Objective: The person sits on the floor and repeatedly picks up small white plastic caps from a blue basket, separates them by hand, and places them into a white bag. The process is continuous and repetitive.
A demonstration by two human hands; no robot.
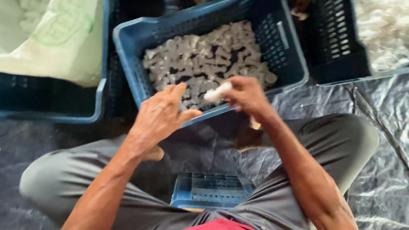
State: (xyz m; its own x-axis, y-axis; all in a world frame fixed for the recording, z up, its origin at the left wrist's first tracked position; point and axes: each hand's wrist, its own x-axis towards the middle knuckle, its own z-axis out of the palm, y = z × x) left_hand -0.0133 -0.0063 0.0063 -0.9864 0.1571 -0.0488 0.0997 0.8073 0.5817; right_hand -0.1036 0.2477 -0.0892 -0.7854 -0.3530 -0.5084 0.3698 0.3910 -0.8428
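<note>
I am seated cross-legged on a dark plastic sheet (395,152), with a blue crate (283,52) of small pale lumps (206,58) just beyond my knees. My right hand (247,97) hangs over the crate's near edge, thumb and fingertips pinched on one white piece (217,92). My left hand (160,117) rests at the near rim, fingers loosely spread and holding nothing, close to the piece but apart from it.

To handle this well, I would keep the pinch light and near the piece's end, so the left fingers have room to take the other end. I would work low over the crate, so anything dropped lands among the lumps rather than on the sheet. The picture is blurred, so I cannot tell what the lumps are.

A small blue box (211,190) sits near, between my legs. A second crate (37,98) with a pale sack (46,20) stands left; a third (335,47), with white material, far right.
</note>
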